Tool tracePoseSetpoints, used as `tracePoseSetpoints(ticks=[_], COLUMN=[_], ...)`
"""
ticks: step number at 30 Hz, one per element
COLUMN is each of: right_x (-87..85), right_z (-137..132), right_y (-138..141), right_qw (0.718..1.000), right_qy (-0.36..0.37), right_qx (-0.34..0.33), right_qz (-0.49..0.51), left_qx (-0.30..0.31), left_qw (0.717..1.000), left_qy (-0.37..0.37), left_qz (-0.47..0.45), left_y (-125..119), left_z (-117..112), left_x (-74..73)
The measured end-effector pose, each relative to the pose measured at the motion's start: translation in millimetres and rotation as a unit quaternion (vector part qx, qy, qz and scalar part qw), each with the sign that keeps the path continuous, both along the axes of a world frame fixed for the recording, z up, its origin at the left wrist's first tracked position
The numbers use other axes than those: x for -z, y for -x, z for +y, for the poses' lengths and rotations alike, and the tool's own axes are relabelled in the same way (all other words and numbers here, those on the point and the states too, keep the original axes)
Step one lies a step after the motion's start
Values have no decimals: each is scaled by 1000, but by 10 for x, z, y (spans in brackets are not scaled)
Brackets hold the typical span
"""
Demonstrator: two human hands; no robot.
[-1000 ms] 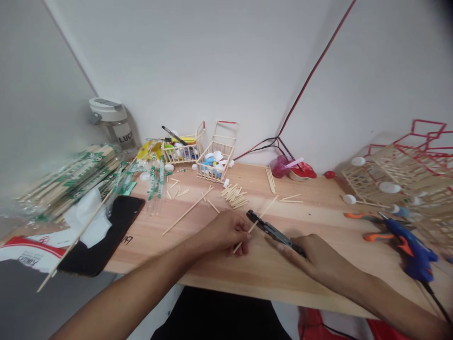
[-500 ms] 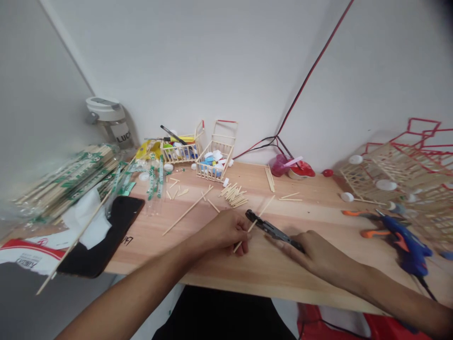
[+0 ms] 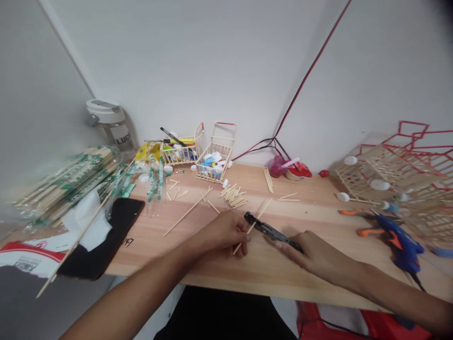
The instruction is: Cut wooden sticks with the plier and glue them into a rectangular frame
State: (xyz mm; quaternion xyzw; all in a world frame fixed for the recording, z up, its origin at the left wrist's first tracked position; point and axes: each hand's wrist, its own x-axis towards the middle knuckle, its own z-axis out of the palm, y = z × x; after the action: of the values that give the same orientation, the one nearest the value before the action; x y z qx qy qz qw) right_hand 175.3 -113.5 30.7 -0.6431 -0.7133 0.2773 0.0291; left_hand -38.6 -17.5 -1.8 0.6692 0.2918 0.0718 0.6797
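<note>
A person's left hand (image 3: 221,233) is gripping a wooden stick (image 3: 262,213) across the tip of black pliers (image 3: 278,233), which the right hand (image 3: 314,252) is clasping in a closed grip, steadying both just above the counter (image 3: 148,245).

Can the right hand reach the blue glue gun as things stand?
Probably yes: the glue gun sits nearby on the tabletop, to the right hand's right, but that hand grips black pliers and must set them down first.
</note>
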Motion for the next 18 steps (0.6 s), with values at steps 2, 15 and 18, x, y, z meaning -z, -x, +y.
tracePoseSetpoints(ticks=[2, 15, 18], right_x=[-2, -19, -12], right_z=[0, -13, -18], right_y=[1, 17, 23], right_qw=[1000, 1000, 1000], right_qy=[-4, 4, 1], right_qx=[0, 10, 9], right_qz=[-1, 19, 15], left_qx=[0, 1, 2], left_qw=[1000, 1000, 1000], left_qy=[-1, 0, -6], left_qz=[6, 6, 13], left_y=[2, 4, 0], left_z=[-1, -4, -1], left_x=[-18, -11, 11])
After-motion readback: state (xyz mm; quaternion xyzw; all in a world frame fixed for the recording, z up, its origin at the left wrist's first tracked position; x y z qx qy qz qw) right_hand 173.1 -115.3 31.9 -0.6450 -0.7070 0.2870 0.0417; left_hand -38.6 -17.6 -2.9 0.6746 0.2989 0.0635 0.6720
